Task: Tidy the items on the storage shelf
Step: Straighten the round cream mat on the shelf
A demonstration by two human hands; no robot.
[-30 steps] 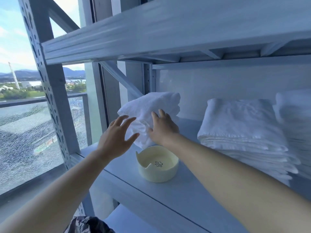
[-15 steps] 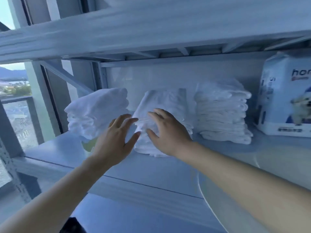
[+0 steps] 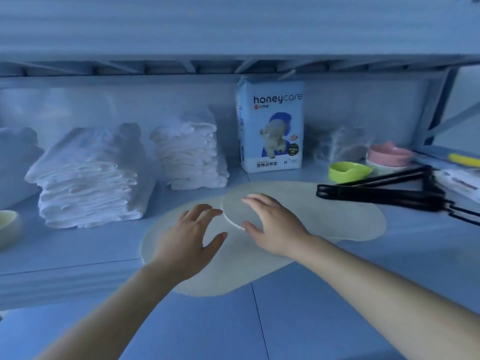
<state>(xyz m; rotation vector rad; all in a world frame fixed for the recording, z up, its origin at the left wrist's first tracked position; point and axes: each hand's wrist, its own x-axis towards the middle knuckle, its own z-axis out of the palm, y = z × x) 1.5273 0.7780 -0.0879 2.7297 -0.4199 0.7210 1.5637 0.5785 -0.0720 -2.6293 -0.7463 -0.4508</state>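
Two pale flat mats overlap on the blue shelf (image 3: 78,253): one mat (image 3: 324,209) lies to the right, the other mat (image 3: 233,271) nearer the shelf's front edge. My left hand (image 3: 189,240) hovers with spread fingers over the nearer mat. My right hand (image 3: 272,227) reaches with spread fingers over the overlap of the mats. Neither hand holds anything. Two stacks of folded white towels stand behind, one stack (image 3: 85,178) at the left and one stack (image 3: 189,157) in the middle.
A honeycare pack (image 3: 270,126) stands at the back. To the right lie black hangers (image 3: 384,188), a green bowl (image 3: 348,171), a pink bowl (image 3: 389,155) and packets (image 3: 457,178). A pale bowl (image 3: 7,227) sits at the far left. An upper shelf (image 3: 233,29) hangs overhead.
My view has swung right along the shelf, from the towels at the left end to the mats. Both hands have left the towels and now hover over the mats.
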